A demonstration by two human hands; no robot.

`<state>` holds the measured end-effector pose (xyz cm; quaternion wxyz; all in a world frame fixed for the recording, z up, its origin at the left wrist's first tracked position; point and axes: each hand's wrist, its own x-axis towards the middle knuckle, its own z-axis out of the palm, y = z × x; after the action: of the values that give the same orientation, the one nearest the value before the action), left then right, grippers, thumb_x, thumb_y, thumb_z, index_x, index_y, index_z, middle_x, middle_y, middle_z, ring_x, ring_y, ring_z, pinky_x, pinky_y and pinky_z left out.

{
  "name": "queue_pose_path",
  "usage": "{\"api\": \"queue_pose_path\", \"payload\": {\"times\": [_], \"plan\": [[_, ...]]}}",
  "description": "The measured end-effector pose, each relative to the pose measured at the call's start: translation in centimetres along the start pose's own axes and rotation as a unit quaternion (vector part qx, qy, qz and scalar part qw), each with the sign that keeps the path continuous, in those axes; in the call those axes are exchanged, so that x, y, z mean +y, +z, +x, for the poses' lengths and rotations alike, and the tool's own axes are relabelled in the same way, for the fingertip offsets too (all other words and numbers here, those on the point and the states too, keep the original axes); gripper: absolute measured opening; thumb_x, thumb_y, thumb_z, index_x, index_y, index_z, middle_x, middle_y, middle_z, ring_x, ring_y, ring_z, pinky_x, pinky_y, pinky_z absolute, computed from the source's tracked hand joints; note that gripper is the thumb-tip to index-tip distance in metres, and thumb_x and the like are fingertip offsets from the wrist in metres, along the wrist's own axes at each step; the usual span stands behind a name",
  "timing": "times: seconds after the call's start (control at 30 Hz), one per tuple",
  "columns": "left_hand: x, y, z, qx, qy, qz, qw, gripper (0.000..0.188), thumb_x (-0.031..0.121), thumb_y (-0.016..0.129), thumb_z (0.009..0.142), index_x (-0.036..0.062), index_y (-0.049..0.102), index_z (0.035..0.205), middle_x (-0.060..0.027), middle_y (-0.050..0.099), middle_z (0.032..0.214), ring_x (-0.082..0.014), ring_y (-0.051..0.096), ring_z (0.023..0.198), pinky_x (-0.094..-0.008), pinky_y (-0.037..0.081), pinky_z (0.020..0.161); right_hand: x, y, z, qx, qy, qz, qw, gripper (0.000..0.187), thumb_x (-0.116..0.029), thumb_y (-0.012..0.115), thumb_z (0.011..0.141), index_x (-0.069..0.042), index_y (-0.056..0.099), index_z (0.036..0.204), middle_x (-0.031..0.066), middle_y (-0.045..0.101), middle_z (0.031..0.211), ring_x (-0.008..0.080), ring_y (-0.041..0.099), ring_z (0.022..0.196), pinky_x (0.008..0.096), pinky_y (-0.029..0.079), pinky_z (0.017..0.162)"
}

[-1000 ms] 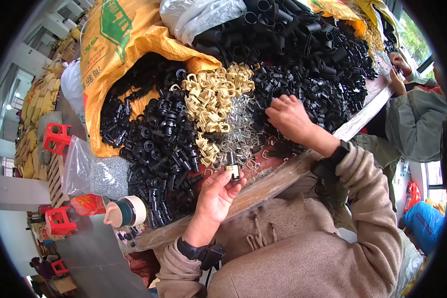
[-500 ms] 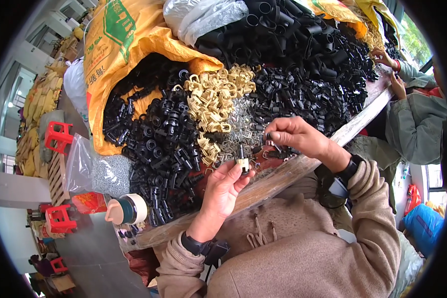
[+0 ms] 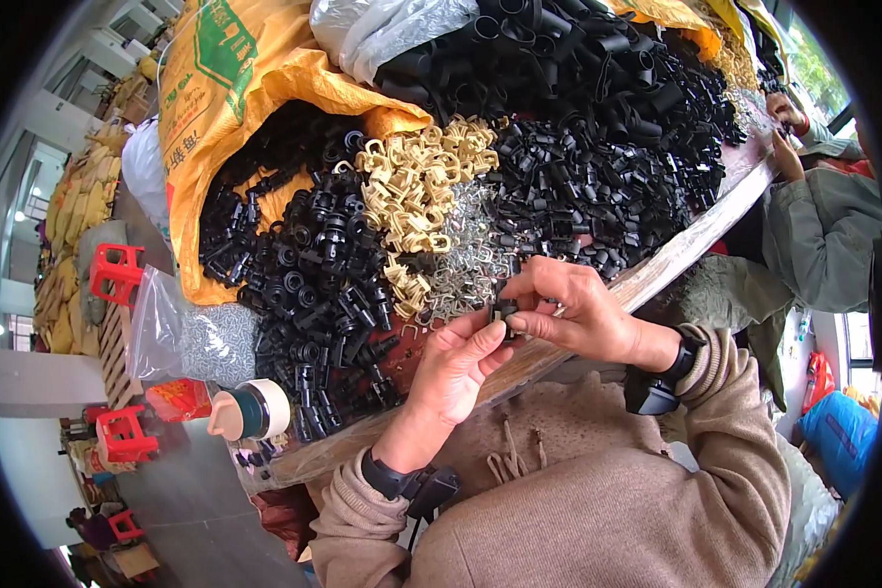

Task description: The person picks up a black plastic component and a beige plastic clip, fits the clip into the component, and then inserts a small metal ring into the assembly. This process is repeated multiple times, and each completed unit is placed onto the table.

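Between thumb and fingers, my left hand (image 3: 453, 369) pinches a small black plastic fitting (image 3: 506, 310) with a cream-coloured piece on it. My right hand (image 3: 580, 312) meets it from the other side, thumb and forefinger closed at the fitting's top; what they grip is mostly hidden. Just beyond the hands lie bent metal wire clips (image 3: 468, 257) in a loose heap. Behind these sits a pile of cream plastic clips (image 3: 414, 186). Black ringed fittings (image 3: 328, 250) spread to the left, and small black plastic pieces (image 3: 588, 181) to the right.
An orange woven sack (image 3: 201, 147) spills black parts at the left. Larger black tubes (image 3: 559, 64) are heaped at the back. A lidded cup (image 3: 263, 409) stands by the wooden table edge (image 3: 363, 443). At far right another person's hand (image 3: 786, 155) works at the table.
My right hand has come down and left to meet my left hand at the fitting. The left hand has shifted slightly right. The other person's hands at far right have moved.
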<state>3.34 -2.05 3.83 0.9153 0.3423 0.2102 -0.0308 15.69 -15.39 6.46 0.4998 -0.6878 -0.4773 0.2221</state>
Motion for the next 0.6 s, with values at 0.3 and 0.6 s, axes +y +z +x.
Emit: {"api": "queue_pose_path", "payload": {"times": [0.3, 0.6], "plan": [[-0.4, 0.9, -0.6, -0.022, -0.023, 0.001, 1.000, 0.020, 0.014, 0.051, 0.083, 0.0012, 0.053, 0.098, -0.0064, 0.059, 0.086, -0.0138, 0.058, 0.072, -0.0226, 0.049, 0.066, 1.6, 0.8, -1.1, 0.094, -0.245, -0.206, 0.943, 0.028, -0.018, 0.067, 0.068, -0.005, 0.058, 0.091, 0.0051, 0.048, 0.073, 0.0210, 0.048, 0.070, 0.0315, 0.039, 0.061], [1.0, -1.3, -0.2, -0.056, 0.029, 0.096, 0.993, 0.025, 0.014, 0.050, 0.084, -0.0036, 0.051, 0.102, -0.0087, 0.058, 0.084, -0.0125, 0.057, 0.066, -0.0207, 0.049, 0.059, 3.1, -4.3, -0.3, 0.156, -0.221, -0.293, 0.917, 0.024, -0.008, 0.065, 0.066, -0.005, 0.057, 0.089, 0.0060, 0.053, 0.075, 0.0220, 0.050, 0.069, 0.0314, 0.040, 0.061]]}}
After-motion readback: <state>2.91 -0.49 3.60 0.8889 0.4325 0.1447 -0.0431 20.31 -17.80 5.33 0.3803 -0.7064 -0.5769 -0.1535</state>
